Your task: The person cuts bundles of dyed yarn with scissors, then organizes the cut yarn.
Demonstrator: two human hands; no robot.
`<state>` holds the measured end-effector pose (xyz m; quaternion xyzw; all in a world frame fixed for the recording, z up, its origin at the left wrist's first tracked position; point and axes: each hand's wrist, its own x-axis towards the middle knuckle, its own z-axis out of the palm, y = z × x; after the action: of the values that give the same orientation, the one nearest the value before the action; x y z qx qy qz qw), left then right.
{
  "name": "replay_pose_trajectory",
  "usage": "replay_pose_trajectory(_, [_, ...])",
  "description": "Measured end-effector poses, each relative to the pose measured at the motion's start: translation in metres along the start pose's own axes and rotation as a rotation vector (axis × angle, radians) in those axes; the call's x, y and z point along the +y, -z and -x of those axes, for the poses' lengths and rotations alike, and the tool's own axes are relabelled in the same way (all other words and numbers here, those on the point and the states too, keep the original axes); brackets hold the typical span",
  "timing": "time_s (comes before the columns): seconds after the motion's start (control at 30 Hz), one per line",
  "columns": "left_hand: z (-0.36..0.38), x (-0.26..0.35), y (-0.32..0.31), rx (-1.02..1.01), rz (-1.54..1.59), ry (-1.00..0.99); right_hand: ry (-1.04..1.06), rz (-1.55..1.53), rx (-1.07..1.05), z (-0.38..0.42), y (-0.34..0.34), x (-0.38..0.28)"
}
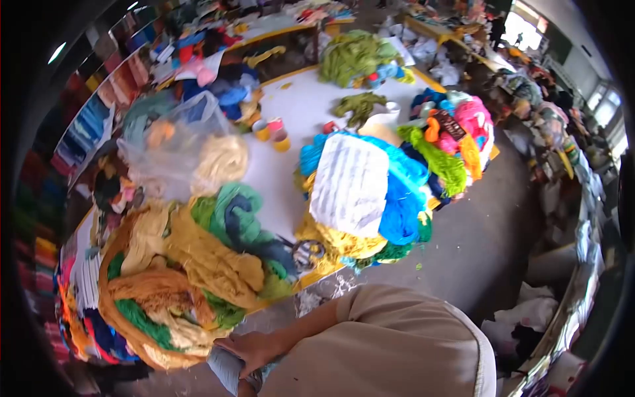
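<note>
Hands low in the frame — one hand (254,349) spread flat on pale blue cloth (225,369), the other unseen — beside the mustard yarn heap (192,264); better to press the cloth steady, clear of scissors (307,253).

White sack (349,183) on blue yarn (401,198), scissors (306,253) at table edge, small cups (272,132), green yarn heap (354,56)

White table (301,109), yarn heaps (192,264), scissors (305,253), cups (272,130), plastic bag (178,142)

Grey floor (489,218), bright window (519,30)
</note>
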<state>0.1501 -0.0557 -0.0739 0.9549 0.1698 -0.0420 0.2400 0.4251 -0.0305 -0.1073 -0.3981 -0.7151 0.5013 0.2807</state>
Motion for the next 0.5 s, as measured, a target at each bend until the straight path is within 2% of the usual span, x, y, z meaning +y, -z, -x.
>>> replay_pose_trajectory(0.03, [0.001, -0.005, -0.009, 0.044, -0.027, -0.007, -0.088, -0.040, -0.077, 0.002, 0.009, 0.001])
replay_pose_trajectory(0.13, [0.010, -0.009, -0.031, 0.156, -0.094, 0.011, -0.216, -0.006, -0.012, -0.006, -0.006, 0.041])
replay_pose_trajectory(0.23, [0.019, -0.025, -0.052, 0.269, -0.161, 0.017, -0.315, -0.030, 0.049, -0.003, 0.010, 0.067])
replay_pose_trajectory(0.27, [-0.020, -0.027, -0.027, 0.308, -0.181, 0.015, -0.345, -0.050, 0.065, 0.004, 0.019, 0.070])
replay_pose_trajectory(0.3, [-0.100, 0.027, 0.005, 0.344, -0.204, 0.024, -0.317, -0.055, 0.080, 0.011, 0.028, 0.068])
replay_pose_trajectory(0.43, [-0.106, 0.021, -0.007, 0.490, -0.295, 0.066, -0.335, 0.013, 0.029, 0.018, 0.048, 0.091])
replay_pose_trajectory(0.5, [-0.106, 0.009, -0.015, 0.564, -0.338, 0.095, -0.172, -0.127, 0.089, 0.030, 0.049, 0.105])
